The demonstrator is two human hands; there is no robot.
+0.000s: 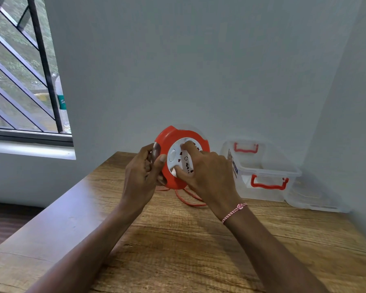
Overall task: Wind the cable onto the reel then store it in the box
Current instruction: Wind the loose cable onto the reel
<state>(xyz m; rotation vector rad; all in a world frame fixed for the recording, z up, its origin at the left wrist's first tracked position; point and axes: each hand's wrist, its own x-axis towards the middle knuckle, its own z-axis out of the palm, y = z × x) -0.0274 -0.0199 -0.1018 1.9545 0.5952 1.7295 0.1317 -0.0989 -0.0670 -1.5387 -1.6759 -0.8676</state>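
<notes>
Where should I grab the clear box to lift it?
Grip the box by its two red loops: the near handle and the far handle. Reach in from each end; they stick out, so fingers can probably hook under.

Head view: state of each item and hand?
reel: held on edge, in both hands.
cable: partly unwound, loop lying on table.
box: open, lid off.
lid: flat on table beside box.
left hand: grips reel's rim.
right hand: pinches reel's white hub.
</notes>
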